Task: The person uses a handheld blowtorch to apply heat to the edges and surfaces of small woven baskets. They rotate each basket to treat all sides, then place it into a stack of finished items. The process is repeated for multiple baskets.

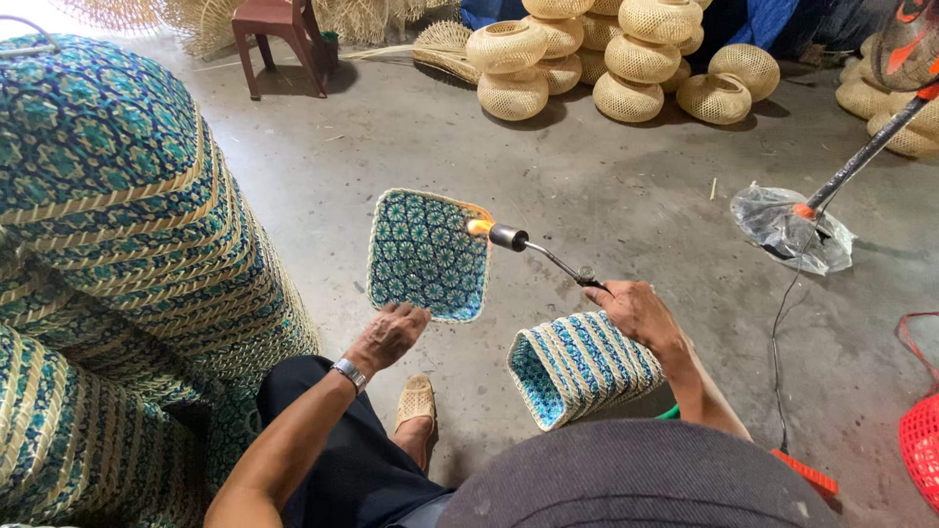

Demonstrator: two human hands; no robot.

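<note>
My left hand (387,335) holds a square woven tray (427,254), blue-green patterned with a pale rim, tilted up by its lower left corner. My right hand (638,313) grips a gas torch (536,248) whose metal nozzle points left. Its orange flame touches the tray's upper right rim. Below the right hand, a stack of similar square trays (582,367) lies on its side, resting by my lap.
A tall pile of blue-green woven baskets (108,264) fills the left side. Round pale wicker lampshades (626,59) are heaped at the back, near a brown plastic chair (279,34). A fan stand with a plastic bag (792,230) and a cable stand right; a red mesh basket (921,440) is at the edge.
</note>
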